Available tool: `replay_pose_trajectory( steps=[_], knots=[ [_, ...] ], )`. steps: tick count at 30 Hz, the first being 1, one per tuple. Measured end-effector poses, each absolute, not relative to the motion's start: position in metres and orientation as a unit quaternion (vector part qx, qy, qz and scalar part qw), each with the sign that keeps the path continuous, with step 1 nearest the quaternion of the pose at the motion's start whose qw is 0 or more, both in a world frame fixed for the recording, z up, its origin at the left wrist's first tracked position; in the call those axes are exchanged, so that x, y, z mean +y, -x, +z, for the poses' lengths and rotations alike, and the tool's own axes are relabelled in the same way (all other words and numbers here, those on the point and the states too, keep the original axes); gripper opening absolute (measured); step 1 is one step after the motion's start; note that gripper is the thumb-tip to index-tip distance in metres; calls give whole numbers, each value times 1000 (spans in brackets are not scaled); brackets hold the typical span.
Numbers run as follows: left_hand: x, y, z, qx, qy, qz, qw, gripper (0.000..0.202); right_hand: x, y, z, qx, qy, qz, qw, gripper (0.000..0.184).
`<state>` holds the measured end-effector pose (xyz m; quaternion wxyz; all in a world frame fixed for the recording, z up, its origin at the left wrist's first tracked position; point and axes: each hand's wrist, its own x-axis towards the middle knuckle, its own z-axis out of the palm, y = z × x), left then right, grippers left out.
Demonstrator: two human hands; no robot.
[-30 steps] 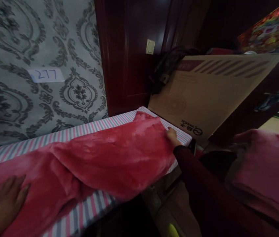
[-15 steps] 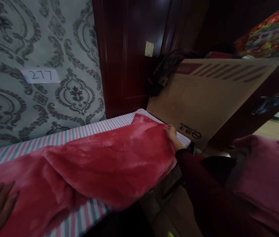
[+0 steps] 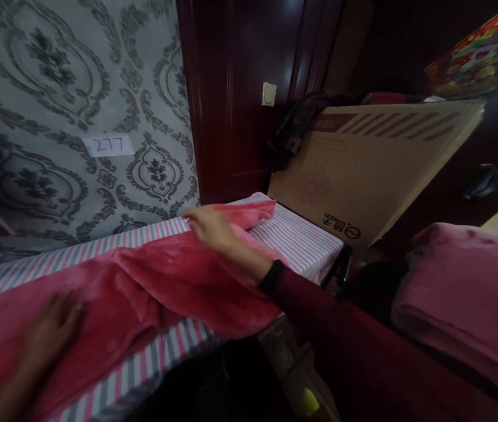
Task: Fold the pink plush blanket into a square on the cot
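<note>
A red fleece blanket [image 3: 156,281] lies crumpled across a board covered in pink, grey and white stripes [image 3: 301,240]. My right hand [image 3: 216,231], in a dark red sleeve, lies on the blanket's far edge with its fingers stretched out toward the wall. My left hand [image 3: 50,331] rests flat on the blanket at the lower left, fingers apart. The far right end of the striped cover is bare.
Grey patterned wallpaper with a paper label reading 277 [image 3: 108,145] is behind the board. A dark wooden door [image 3: 249,88] and a large leaning cardboard box [image 3: 376,164] stand at the far end. Folded pink fabric [image 3: 468,287] lies at the right.
My right hand has moved left from the blanket's right corner along the far edge, and the blanket has drawn back, baring the striped end. My left hand has shifted right on the blanket.
</note>
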<state>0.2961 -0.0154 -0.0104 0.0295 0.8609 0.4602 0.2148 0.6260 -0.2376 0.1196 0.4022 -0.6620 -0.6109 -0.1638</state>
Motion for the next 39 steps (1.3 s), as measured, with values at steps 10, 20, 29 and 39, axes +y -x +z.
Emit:
replay_pose_trajectory(
  steps=[10,20,29,39],
  knots=[
    [-151,-359,40,297,-855,338,258,49,-272,-493,-3,-739,615,-68,266,33],
    [-211,-429,19,138,-914,337,177,33,-405,-611,-46,-461,733,-140,479,36],
    [-214,-437,-13,155,-951,259,68,28,-428,-653,-82,-322,807,-11,494,41],
    [-213,-409,-18,160,-948,274,15,28,-411,-651,-61,-320,674,103,658,58]
  ],
)
